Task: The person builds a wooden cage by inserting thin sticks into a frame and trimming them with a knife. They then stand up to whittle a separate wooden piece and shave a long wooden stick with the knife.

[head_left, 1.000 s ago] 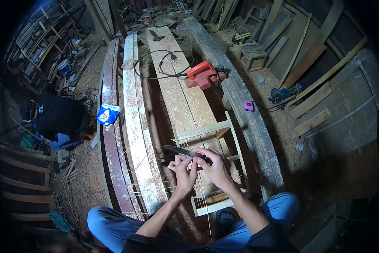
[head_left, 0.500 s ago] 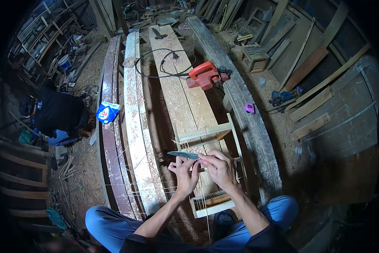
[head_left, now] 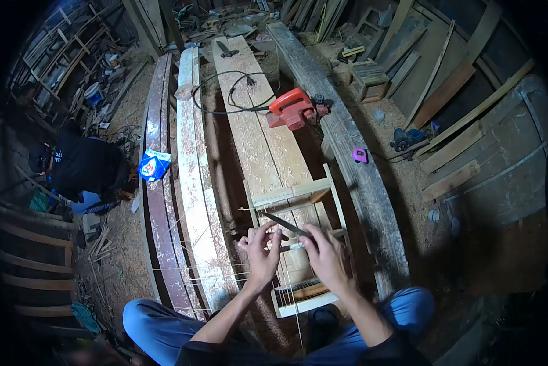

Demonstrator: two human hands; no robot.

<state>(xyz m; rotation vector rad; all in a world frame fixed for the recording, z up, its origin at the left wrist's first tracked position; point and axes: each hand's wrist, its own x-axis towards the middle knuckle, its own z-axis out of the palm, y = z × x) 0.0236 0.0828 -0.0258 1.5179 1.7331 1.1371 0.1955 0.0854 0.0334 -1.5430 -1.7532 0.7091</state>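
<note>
My right hand point(head_left: 326, 253) is closed around a knife point(head_left: 286, 223), its dark blade pointing up and to the left. Close beside it, my left hand point(head_left: 262, 253) has its fingers curled toward the thumb under the blade; whatever lies in them is too small to make out. Thin pale strips hang below the hands toward my lap. Beneath both hands stands a small wooden frame point(head_left: 292, 195) with slender side rails, and a row of fine strips point(head_left: 304, 290) lies across its near end.
Shavings cover long planks point(head_left: 191, 165). A red power planer point(head_left: 295, 110) with a black cable and a pink tape measure point(head_left: 359, 155) lie ahead. A blue-and-white packet point(head_left: 154, 165) rests at left. Another person point(head_left: 91, 160) crouches farther left. A small wooden stool point(head_left: 368, 81) stands at right.
The knife has swung so its tip points farther away from me and its blade looks darker. My left fingers have loosened slightly, and my hands have moved a little apart.
</note>
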